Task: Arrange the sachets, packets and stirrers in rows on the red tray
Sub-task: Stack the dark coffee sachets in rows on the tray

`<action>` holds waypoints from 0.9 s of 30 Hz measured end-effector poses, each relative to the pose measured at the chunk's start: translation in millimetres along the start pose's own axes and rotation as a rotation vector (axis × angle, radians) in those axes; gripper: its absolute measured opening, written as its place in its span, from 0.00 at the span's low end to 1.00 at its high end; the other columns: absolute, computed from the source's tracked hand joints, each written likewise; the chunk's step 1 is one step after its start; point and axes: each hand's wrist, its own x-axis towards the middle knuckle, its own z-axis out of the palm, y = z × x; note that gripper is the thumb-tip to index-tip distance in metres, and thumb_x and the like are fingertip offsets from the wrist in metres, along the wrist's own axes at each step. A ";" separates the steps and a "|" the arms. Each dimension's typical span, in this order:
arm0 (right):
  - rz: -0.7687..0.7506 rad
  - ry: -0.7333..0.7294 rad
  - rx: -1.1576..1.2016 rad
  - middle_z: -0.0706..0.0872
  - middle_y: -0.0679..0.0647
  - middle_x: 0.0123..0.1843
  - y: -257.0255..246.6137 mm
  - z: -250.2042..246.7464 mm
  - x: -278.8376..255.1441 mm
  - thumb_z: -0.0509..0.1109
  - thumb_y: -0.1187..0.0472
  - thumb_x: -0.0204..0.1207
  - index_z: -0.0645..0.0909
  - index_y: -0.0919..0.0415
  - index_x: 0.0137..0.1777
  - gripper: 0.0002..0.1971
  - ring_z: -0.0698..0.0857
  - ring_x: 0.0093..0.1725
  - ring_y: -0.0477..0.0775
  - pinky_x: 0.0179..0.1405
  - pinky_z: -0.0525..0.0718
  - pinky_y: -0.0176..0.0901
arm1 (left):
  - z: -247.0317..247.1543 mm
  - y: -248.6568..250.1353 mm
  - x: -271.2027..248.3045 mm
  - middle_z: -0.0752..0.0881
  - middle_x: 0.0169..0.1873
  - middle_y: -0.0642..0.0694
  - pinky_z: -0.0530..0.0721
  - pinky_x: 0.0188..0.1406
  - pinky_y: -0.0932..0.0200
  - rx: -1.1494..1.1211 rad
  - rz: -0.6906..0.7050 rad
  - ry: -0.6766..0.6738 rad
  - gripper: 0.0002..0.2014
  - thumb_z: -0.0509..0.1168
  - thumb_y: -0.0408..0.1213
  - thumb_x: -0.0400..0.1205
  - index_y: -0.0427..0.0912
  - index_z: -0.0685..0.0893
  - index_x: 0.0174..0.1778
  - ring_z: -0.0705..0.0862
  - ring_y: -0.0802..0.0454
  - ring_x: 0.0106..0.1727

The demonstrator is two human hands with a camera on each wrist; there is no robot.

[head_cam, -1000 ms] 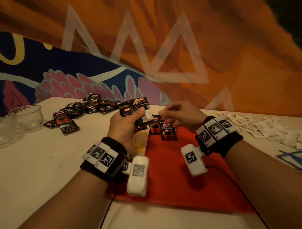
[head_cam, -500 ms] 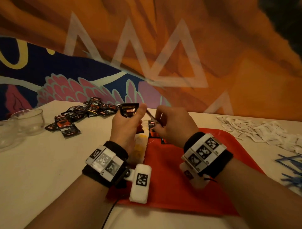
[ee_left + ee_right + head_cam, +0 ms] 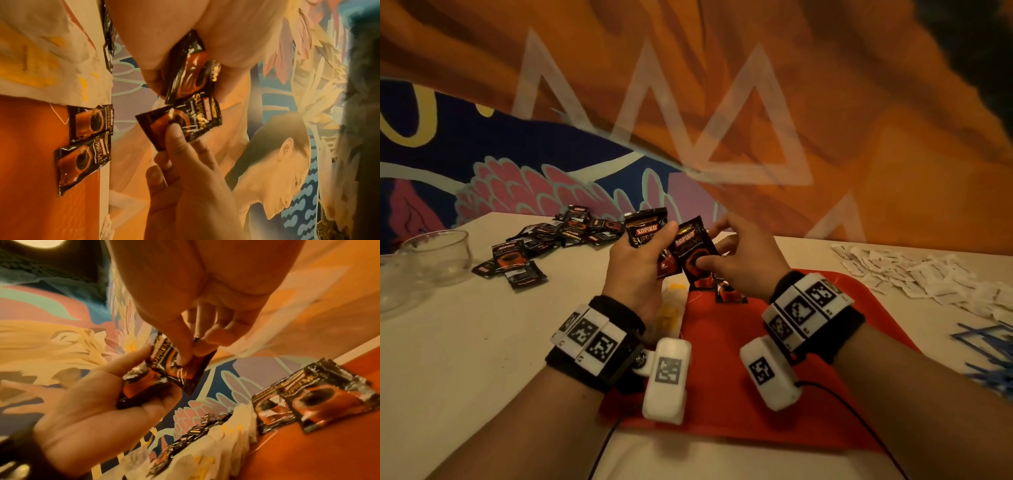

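Note:
My left hand (image 3: 640, 260) grips a small stack of black coffee sachets (image 3: 645, 229) above the far left corner of the red tray (image 3: 726, 387). My right hand (image 3: 736, 260) pinches one black coffee sachet (image 3: 693, 253) between thumb and finger, next to that stack. In the left wrist view the pinched sachet (image 3: 180, 125) hangs just below the held stack (image 3: 189, 69). Two coffee sachets (image 3: 88, 123) lie side by side at the tray's far edge. The right wrist view shows the same two sachets (image 3: 320, 394) flat on the tray.
A loose pile of coffee sachets (image 3: 558, 236) lies on the table at the far left, near two glass bowls (image 3: 434, 255). White sugar packets (image 3: 928, 274) spread at the far right. Blue stirrers (image 3: 989, 353) lie at the right edge. A yellow-marked white packet (image 3: 669, 308) lies beside the tray.
My right hand has turned and drawn one sachet away from the left hand's stack. The stack now shows its printed face. Both hands stay above the tray's far left corner.

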 end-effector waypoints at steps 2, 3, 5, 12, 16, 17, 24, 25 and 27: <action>-0.064 0.020 -0.065 0.90 0.50 0.41 3.4 -0.8 1.7 0.81 0.64 0.69 0.83 0.52 0.44 0.11 0.88 0.36 0.44 0.32 0.80 0.32 | -1.3 0.7 0.0 0.89 0.50 0.39 0.89 0.43 0.48 0.045 0.001 -0.029 0.08 0.71 0.32 0.82 0.38 0.85 0.56 0.90 0.39 0.52; -0.090 0.015 -0.068 0.91 0.48 0.42 4.6 -0.9 2.3 0.81 0.64 0.69 0.86 0.53 0.43 0.08 0.89 0.40 0.44 0.39 0.83 0.36 | -1.2 0.7 -0.1 0.89 0.48 0.40 0.87 0.39 0.51 0.078 0.006 -0.045 0.06 0.70 0.32 0.82 0.40 0.85 0.54 0.90 0.41 0.49; -0.116 -0.015 -0.028 0.92 0.48 0.43 7.3 -0.9 2.7 0.81 0.65 0.70 0.88 0.54 0.44 0.07 0.91 0.44 0.45 0.49 0.87 0.43 | -0.3 1.2 -0.5 0.89 0.46 0.42 0.88 0.37 0.52 0.111 0.016 -0.067 0.04 0.67 0.31 0.84 0.42 0.83 0.53 0.90 0.44 0.46; -0.158 -0.078 -0.051 0.93 0.48 0.41 3.3 -0.8 -1.9 0.79 0.64 0.73 0.91 0.55 0.46 0.04 0.90 0.42 0.45 0.42 0.82 0.33 | 0.8 2.6 1.8 0.86 0.51 0.40 0.91 0.43 0.49 0.112 0.056 -0.072 0.07 0.63 0.28 0.87 0.45 0.80 0.53 0.90 0.46 0.48; -0.121 -0.043 -0.169 0.91 0.45 0.40 -0.3 -5.4 0.8 0.79 0.61 0.73 0.93 0.55 0.47 0.04 0.86 0.39 0.39 0.33 0.77 0.23 | -3.1 1.9 7.8 0.88 0.49 0.44 0.91 0.46 0.50 0.073 0.060 0.059 0.05 0.66 0.34 0.86 0.46 0.81 0.55 0.91 0.48 0.47; -0.095 -0.044 -0.193 0.90 0.44 0.40 0.7 -7.6 3.6 0.79 0.60 0.74 0.93 0.54 0.47 0.04 0.86 0.38 0.37 0.31 0.75 0.21 | -5.8 1.8 10.6 0.88 0.48 0.45 0.91 0.47 0.49 0.075 0.059 0.092 0.04 0.67 0.36 0.86 0.47 0.81 0.55 0.91 0.49 0.46; 0.299 -0.088 -0.327 0.91 0.52 0.40 25.6 -10.4 32.7 0.79 0.58 0.74 0.89 0.58 0.44 0.05 0.87 0.38 0.48 0.33 0.81 0.38 | -12.9 -0.1 17.4 0.83 0.40 0.43 0.83 0.32 0.60 0.029 0.006 0.137 0.12 0.63 0.33 0.88 0.37 0.77 0.67 0.81 0.55 0.33; 0.344 -0.110 -0.353 0.92 0.54 0.42 30.4 -7.9 35.4 0.79 0.57 0.74 0.89 0.60 0.46 0.07 0.88 0.40 0.49 0.36 0.84 0.39 | -12.9 -0.5 17.2 0.83 0.40 0.44 0.83 0.32 0.60 0.029 0.000 0.133 0.12 0.63 0.33 0.88 0.37 0.78 0.67 0.82 0.55 0.33; 0.413 -0.143 -0.387 0.93 0.55 0.46 38.1 -2.0 40.1 0.79 0.56 0.74 0.89 0.62 0.50 0.11 0.90 0.44 0.50 0.47 0.88 0.44 | -13.4 -0.4 17.5 0.83 0.41 0.43 0.83 0.31 0.61 0.018 -0.011 0.129 0.12 0.63 0.32 0.88 0.38 0.78 0.66 0.82 0.54 0.34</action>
